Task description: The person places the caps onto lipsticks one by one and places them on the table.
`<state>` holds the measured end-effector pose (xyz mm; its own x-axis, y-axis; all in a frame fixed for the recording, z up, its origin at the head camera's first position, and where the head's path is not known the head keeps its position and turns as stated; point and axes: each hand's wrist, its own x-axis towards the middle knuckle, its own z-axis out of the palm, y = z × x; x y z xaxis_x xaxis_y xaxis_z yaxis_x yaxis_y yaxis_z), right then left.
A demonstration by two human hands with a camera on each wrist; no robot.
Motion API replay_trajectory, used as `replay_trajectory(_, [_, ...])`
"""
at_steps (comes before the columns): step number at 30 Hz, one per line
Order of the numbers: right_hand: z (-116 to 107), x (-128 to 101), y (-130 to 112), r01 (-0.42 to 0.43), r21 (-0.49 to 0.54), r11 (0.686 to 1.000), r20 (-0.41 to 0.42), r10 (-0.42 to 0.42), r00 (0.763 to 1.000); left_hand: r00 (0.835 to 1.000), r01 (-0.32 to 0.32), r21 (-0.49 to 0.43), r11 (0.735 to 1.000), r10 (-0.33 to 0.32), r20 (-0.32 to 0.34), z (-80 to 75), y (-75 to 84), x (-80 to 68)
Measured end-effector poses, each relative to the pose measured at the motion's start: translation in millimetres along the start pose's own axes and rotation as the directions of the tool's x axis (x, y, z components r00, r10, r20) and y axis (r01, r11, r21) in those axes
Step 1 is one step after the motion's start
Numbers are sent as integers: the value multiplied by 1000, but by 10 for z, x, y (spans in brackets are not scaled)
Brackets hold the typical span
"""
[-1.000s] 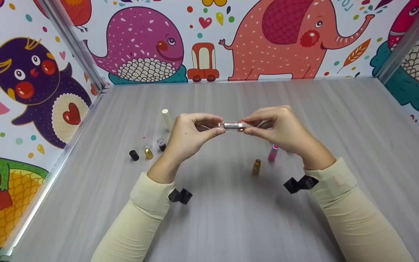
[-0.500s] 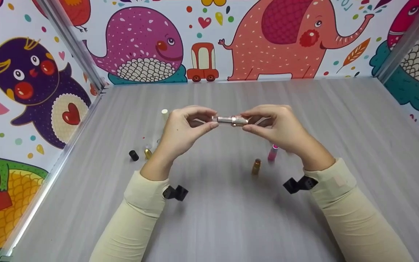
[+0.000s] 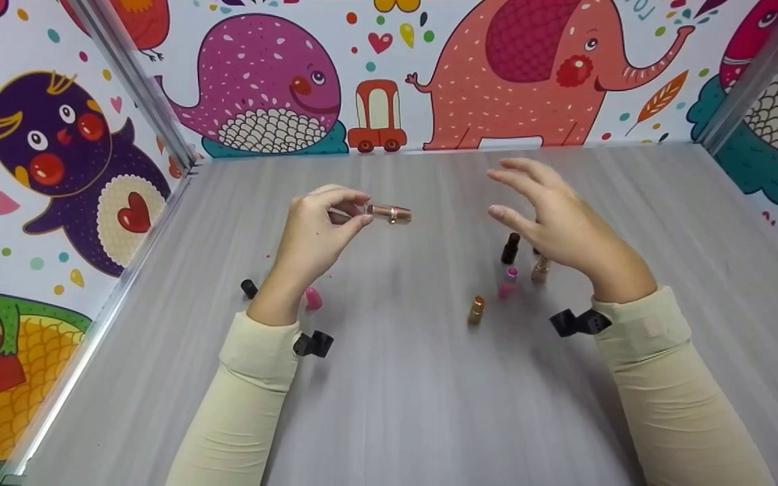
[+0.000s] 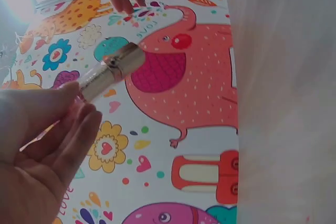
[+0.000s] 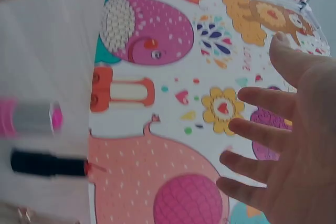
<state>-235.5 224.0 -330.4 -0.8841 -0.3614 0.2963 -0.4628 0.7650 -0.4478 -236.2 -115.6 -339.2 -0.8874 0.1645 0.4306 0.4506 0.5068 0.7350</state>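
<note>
Lipstick (image 3: 387,214) was pinched level at 1 end by left hand (image 3: 313,233); right hand (image 3: 564,226) hovered spread beside it, empty. Firm pinch judged advisable.

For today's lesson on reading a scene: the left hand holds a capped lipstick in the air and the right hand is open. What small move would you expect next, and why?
Probably the left hand lowers the rose-gold lipstick to the table. It pinches the tube by one end, cap on, above the surface, while the right hand hovers, fingers spread, holding nothing, over the uncapped lipsticks standing there.
</note>
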Motion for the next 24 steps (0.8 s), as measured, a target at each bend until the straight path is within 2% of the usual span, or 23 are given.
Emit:
replay_trajectory(5, [-119, -18, 149, -63, -93, 994, 30, 66, 997, 1000, -22, 140, 990, 22, 1, 6, -114, 30])
replay_trajectory(11, [-175, -18, 330, -159, -113, 981, 97, 171, 981, 993, 31, 260, 965, -59, 100, -3, -171, 139])
replay_trajectory(18, [-102, 24, 486, -212, -137, 968, 173, 234, 957, 957, 63, 424, 903, -175, 231, -10, -196, 419])
replay_trajectory(24, [-92, 14, 505, -221, -125, 967, 187, 241, 952, 932, 64, 522, 851, -239, 274, 56, -346, 556])
